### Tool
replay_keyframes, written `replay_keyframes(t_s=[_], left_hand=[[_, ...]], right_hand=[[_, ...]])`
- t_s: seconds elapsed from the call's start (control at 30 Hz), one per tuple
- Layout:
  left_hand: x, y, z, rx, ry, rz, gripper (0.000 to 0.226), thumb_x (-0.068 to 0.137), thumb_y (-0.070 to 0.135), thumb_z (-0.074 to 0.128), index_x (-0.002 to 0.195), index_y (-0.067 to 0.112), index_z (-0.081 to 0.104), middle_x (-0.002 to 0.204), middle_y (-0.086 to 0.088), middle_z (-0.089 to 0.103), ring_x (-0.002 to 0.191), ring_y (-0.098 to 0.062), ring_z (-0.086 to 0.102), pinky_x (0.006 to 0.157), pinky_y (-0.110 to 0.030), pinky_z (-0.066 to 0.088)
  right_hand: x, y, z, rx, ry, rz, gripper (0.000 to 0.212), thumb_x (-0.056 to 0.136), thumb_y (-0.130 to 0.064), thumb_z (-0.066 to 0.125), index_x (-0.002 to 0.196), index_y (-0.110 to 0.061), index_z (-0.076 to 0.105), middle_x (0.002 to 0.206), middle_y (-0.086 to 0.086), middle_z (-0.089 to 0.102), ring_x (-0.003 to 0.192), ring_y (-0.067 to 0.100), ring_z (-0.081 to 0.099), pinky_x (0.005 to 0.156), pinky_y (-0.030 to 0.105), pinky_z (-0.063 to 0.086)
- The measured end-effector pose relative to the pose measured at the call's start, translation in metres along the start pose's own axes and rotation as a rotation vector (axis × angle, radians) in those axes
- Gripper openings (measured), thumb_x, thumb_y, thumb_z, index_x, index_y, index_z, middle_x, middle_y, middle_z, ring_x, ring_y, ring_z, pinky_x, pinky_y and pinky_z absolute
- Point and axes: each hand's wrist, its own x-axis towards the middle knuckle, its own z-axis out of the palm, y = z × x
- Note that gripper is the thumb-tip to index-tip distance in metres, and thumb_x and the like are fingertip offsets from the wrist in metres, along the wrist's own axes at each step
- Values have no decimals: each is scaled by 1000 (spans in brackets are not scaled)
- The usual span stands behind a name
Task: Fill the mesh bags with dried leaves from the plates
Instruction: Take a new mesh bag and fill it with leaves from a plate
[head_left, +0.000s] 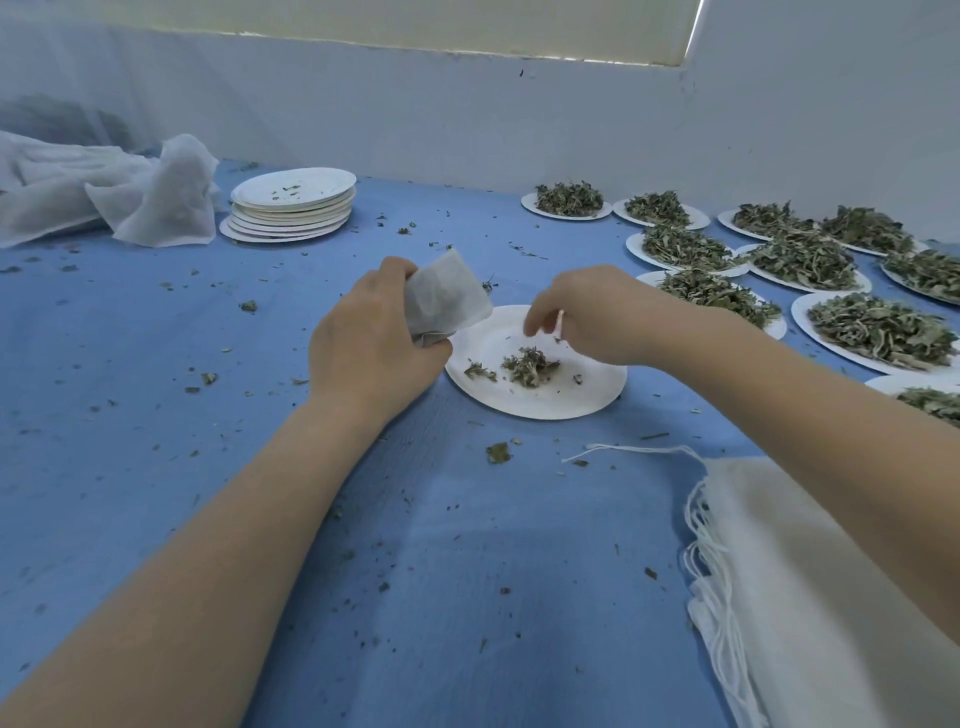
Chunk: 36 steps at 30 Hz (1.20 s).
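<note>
white plate (540, 402); blue tablecloth (467, 545); grey-green leaves (530, 366)

surface: blue cloth (467, 571) | laid on it: leaf-filled plates (883, 332), stacked plates (293, 205), mesh bags (810, 597), leaf crumbs (498, 452)

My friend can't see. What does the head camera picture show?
A left hand holds a mesh bag beside a paper plate with a few dried leaves, while the right hand reaches over them. Full plates wait right; empty stacked plates sit behind.
</note>
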Motion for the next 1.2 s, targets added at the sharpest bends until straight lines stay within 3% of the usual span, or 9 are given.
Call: replay_keyframes(t_s=[0.17, 0.3, 0.4, 0.47, 0.57, 0.77, 0.9, 1.03, 1.2], left_hand=[[0, 0, 0, 2, -3, 2, 42, 71, 23, 67, 109, 17, 50, 96, -2, 56, 77, -21, 44, 63, -31, 35], [-1, 0, 0, 3, 1, -1, 42, 71, 23, 66, 109, 17, 50, 96, -2, 56, 76, -20, 43, 63, -30, 34], [0, 0, -1, 3, -1, -10, 42, 71, 24, 66, 109, 17, 50, 96, -3, 56, 76, -21, 43, 64, -31, 34], [0, -1, -1, 2, -5, -7, 42, 71, 24, 66, 109, 17, 50, 96, -3, 56, 76, -21, 43, 63, -31, 34], [0, -1, -2, -2, -7, -6, 41, 71, 23, 65, 108, 17, 49, 94, -1, 55, 76, -21, 44, 63, -31, 35], [1, -2, -2, -2, -1, -7, 42, 71, 24, 66, 108, 17, 49, 90, 3, 49, 76, -20, 43, 62, -31, 33], [1, -2, -2, -2, 2, 0, 42, 70, 22, 66, 108, 17, 49, 90, 4, 49, 76, -20, 43, 63, -30, 32], [1, -2, -1, 4, 5, 4, 43, 71, 24, 67, 110, 16, 49, 93, 0, 53, 77, -20, 42, 63, -31, 32], [0, -2, -2, 0, 8, -2, 43, 71, 24, 67, 110, 18, 49, 92, 3, 50, 77, -19, 42, 64, -30, 31]], right_hand=[[-3, -14, 11, -114, -154, 189, 37, 90, 0, 36, 121, -2, 57, 120, 18, 59, 110, 30, 57, 86, 36, 49], [-3, -24, 4, 123, -174, 167, 37, 88, 5, 34, 108, -9, 63, 105, 11, 70, 94, 23, 68, 82, 29, 52], [2, -26, 3, 84, -146, 201, 34, 89, 4, 43, 118, -2, 60, 112, 11, 67, 103, 26, 63, 86, 34, 51], [3, -28, 7, 85, -168, 153, 37, 90, 2, 39, 121, -2, 59, 115, 8, 65, 101, 26, 63, 72, 31, 53], [1, -28, 3, 208, -191, 50, 44, 92, -5, 32, 126, -22, 54, 111, -1, 62, 74, 9, 65, 52, 18, 42], [-7, -27, 18, 79, -180, -92, 39, 91, -52, 41, 129, -42, 47, 129, -6, 40, 95, 11, 48, 96, 33, 36], [-10, -32, 31, 63, 31, -132, 36, 87, -49, 54, 108, -23, 67, 113, -1, 57, 86, 11, 50, 74, 22, 31], [-10, -37, 34, 133, 96, -117, 36, 81, -43, 63, 94, -10, 72, 95, 11, 69, 86, 23, 61, 78, 30, 38], [-10, -38, 31, 237, 135, -92, 17, 82, -32, 67, 88, -19, 77, 84, 6, 72, 84, 21, 64, 76, 23, 38]])
